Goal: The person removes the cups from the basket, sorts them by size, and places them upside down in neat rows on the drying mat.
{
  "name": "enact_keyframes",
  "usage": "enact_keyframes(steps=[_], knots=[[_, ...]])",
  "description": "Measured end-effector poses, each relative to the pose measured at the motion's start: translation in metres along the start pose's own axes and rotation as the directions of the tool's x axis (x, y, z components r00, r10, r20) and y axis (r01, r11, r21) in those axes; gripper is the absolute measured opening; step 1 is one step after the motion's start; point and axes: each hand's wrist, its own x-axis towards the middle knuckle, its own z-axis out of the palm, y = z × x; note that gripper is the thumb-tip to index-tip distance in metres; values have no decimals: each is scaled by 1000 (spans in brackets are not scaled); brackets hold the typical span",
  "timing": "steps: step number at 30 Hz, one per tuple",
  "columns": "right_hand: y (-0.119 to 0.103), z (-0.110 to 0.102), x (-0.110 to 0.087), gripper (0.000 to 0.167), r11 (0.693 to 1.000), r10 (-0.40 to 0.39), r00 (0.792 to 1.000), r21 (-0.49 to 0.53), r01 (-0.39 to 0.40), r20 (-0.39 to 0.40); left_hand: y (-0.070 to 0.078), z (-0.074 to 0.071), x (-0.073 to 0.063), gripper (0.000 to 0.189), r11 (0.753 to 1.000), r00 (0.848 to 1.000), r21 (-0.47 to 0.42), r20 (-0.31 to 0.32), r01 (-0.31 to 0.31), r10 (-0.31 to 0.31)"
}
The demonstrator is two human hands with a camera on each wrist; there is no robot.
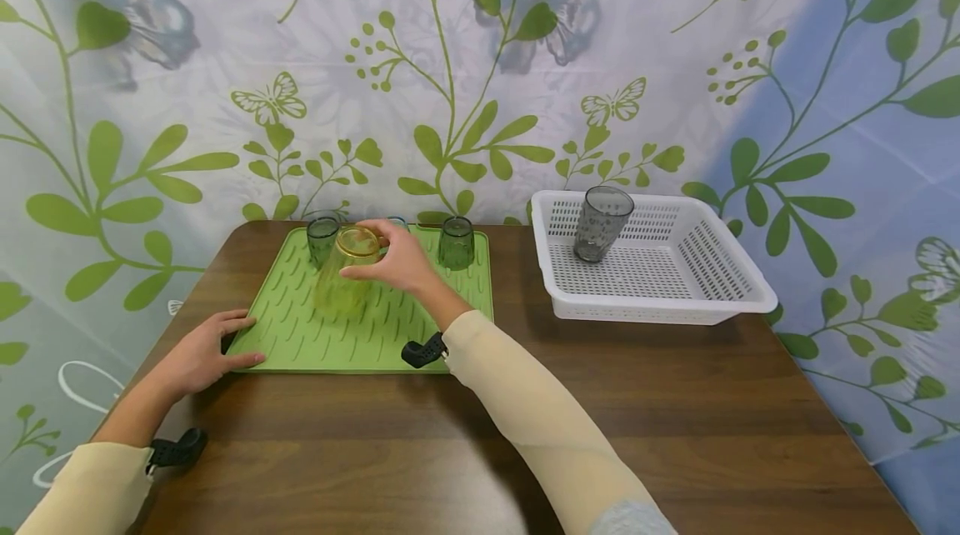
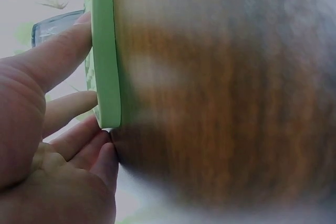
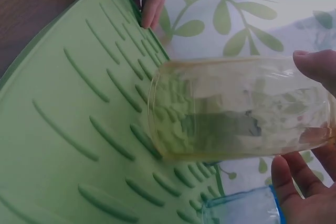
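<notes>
My right hand (image 1: 397, 256) grips a yellow glass (image 1: 347, 285) near its base, holding it mouth down over the green drying mat (image 1: 300, 335). In the right wrist view, the glass's rim is close to the ridged mat; I cannot tell if they touch. My left hand (image 1: 202, 352) rests at the mat's front left corner, its fairly straight fingers and thumb spread along the edges. Behind the yellow glass stands a dark greenish glass (image 1: 321, 233). A blue-rimmed glass (image 3: 244, 208) is mostly hidden by my right hand in the head view. Farther right on the mat is another dark green glass (image 1: 456, 245).
A white perforated basket (image 1: 652, 306) stands on the right of the brown wooden table (image 1: 570, 402). Inside it a grey glass (image 1: 602, 222) leans, mouth up. Behind the table hangs a leaf-patterned cloth (image 1: 480, 60). Black straps (image 1: 423, 350) are on both wrists.
</notes>
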Motion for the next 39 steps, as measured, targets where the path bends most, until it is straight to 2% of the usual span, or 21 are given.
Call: enact_keyframes(steps=[12, 18, 39], knots=[[-6, 15, 11, 81, 999, -17, 999, -44, 18, 40, 0, 0, 0, 87, 1000, 1000, -3, 8, 9, -9], [-11, 20, 12, 79, 997, 1, 999, -81, 3, 54, -1, 1, -1, 87, 1000, 1000, -5, 3, 9, -9], [-11, 28, 10, 81, 997, 22, 999, -68, -19, 47, -4, 2, 0, 86, 1000, 1000, 3, -6, -8, 8]])
